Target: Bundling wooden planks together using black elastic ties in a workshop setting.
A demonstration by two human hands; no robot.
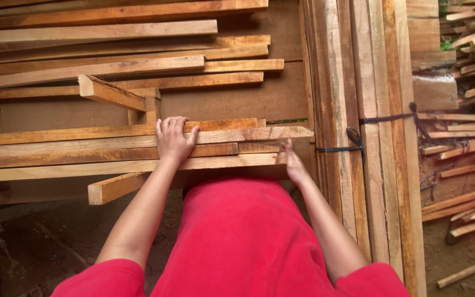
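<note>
My left hand [172,139] lies flat, palm down, on a row of long wooden planks [83,147] that run left to right in front of me. Its fingers are together and press on the top boards. At the near right end of the same row, my right hand [292,162] grips the end of the nearest plank [232,161], thumb on top. A short wooden block [111,93] sits tilted on the planks just beyond my left hand. My red clothing fills the bottom of the view.
More long planks [111,49] are stacked behind. A tall bundle of boards [358,110], tied with dark cord [353,140], stands on the right. Scrap wood pieces [468,137] litter the dirt ground at far right. A short board [117,187] juts out below the planks.
</note>
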